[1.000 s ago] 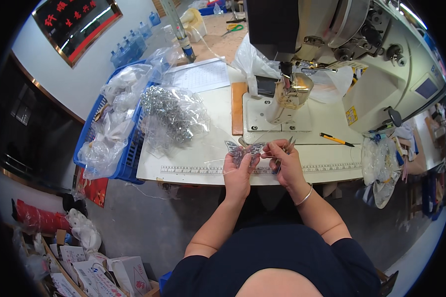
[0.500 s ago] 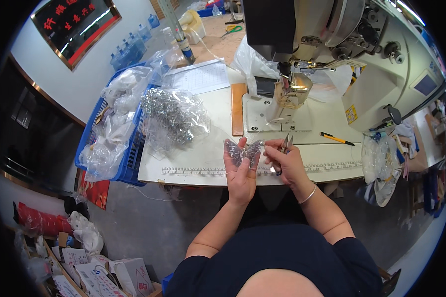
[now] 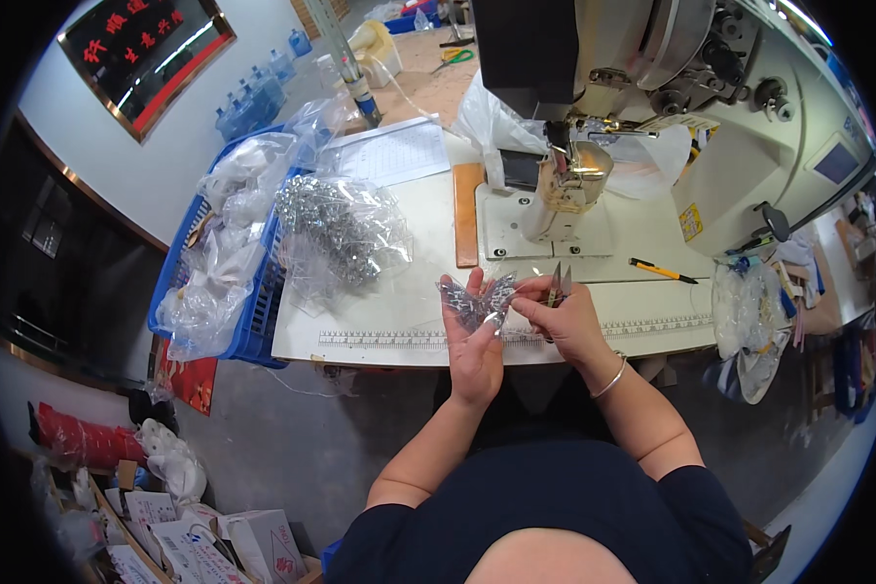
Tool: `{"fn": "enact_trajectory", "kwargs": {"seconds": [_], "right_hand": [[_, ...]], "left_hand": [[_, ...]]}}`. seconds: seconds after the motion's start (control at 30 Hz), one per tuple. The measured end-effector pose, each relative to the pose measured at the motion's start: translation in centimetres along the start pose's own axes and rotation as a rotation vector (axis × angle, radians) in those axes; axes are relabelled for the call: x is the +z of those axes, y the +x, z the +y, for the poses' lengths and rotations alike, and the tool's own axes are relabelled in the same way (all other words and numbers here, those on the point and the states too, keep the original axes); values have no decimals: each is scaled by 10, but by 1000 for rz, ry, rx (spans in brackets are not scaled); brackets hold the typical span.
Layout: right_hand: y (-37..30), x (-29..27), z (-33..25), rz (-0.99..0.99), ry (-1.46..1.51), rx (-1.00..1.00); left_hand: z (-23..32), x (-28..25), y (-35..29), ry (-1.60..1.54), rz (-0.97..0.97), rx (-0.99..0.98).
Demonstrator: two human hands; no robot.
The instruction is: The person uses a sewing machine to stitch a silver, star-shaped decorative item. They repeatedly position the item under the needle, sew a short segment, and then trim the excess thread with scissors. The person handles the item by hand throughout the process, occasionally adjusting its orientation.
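Note:
A silvery, see-through butterfly-shaped piece (image 3: 475, 302) lies across the fingers of my left hand (image 3: 475, 365), palm up, with the thumb over its lower edge. Thread snips (image 3: 557, 289) are held in my right hand (image 3: 569, 316), blades pointing up and away from me. The thumb and forefinger of that hand meet at the butterfly's right wing tip; whether they pinch it or something thin there, I cannot tell. Both hands are above the near edge of the white sewing table (image 3: 419, 282), over its printed ruler (image 3: 389, 338).
Straight ahead stands a sewing machine (image 3: 579, 180) with an orange-brown strip (image 3: 468, 214) beside it. A clear bag of silvery pieces (image 3: 346, 234) sits left, next to a blue basket (image 3: 263, 302) of plastic bags. A yellow pen (image 3: 662, 272) lies right, near a hanging clear bag (image 3: 740, 311).
The butterfly has tilted and now catches more light. My left thumb has shifted down from its middle. My right fingers have moved slightly, with the snips still in that hand.

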State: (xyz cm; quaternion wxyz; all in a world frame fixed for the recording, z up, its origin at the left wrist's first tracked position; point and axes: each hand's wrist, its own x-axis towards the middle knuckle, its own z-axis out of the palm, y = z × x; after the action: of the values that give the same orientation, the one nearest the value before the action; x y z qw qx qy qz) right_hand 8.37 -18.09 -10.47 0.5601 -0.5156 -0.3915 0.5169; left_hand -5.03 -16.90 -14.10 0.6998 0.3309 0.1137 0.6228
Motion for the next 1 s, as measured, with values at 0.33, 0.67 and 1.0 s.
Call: {"fn": "enact_trajectory", "kwargs": {"seconds": [0.33,0.67,1.0], "right_hand": [[-2,-3,5,12,-209,-105],[1,-4,10,17,-225,-97],[-1,0,8,32,-214,-64]], "left_hand": [[0,-5,-6,17,208,-135],[2,-4,-5,-6,288,-154],[-4,-2,-3,5,325,-107]]}}
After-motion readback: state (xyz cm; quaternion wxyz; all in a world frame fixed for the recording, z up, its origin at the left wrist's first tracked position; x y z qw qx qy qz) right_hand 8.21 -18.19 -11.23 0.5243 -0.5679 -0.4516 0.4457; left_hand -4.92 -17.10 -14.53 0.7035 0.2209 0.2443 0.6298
